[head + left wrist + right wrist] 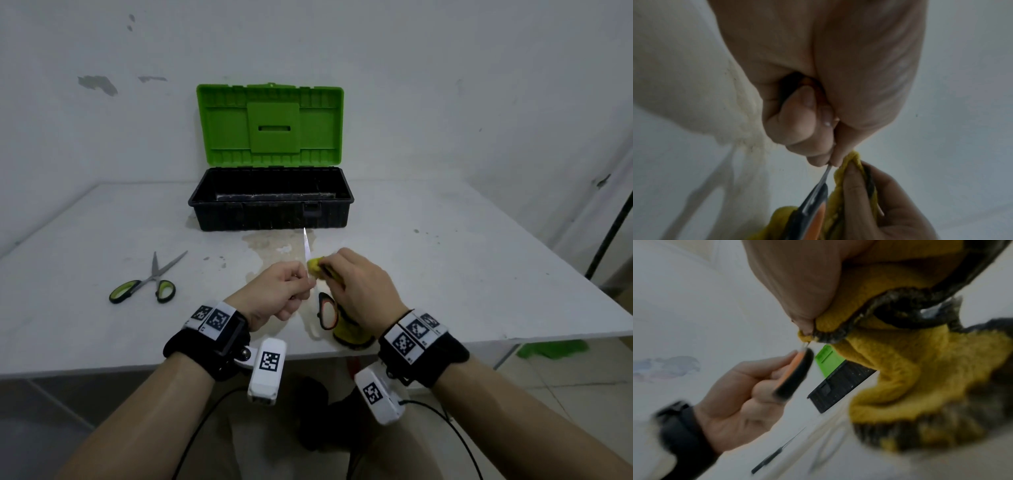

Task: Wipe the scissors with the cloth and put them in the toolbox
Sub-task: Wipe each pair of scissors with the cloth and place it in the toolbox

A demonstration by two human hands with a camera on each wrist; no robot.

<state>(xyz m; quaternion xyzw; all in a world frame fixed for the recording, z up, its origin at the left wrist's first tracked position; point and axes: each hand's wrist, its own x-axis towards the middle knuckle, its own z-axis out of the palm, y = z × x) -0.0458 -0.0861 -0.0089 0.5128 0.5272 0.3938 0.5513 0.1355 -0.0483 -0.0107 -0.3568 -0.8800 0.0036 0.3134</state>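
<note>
My left hand (301, 279) pinches the orange-handled scissors (306, 246) by the blades, tip pointing away toward the toolbox and the orange and black handle (327, 311) hanging toward me. In the left wrist view its fingertips (835, 160) pinch the metal just above the handle (813, 209). My right hand (330, 267) grips a yellow cloth (314, 269) with a dark edge, pressed against the blade beside my left fingers; the rest of the cloth (900, 363) hangs below. The toolbox (205, 200) stands open at the back, black tub, green lid (270, 123) upright.
A second pair of scissors (150, 279) with green handles lies spread on the white table (445, 260) to the left. A stained patch marks the table in front of the toolbox. The near table edge runs under my wrists, and a wall stands close behind the box.
</note>
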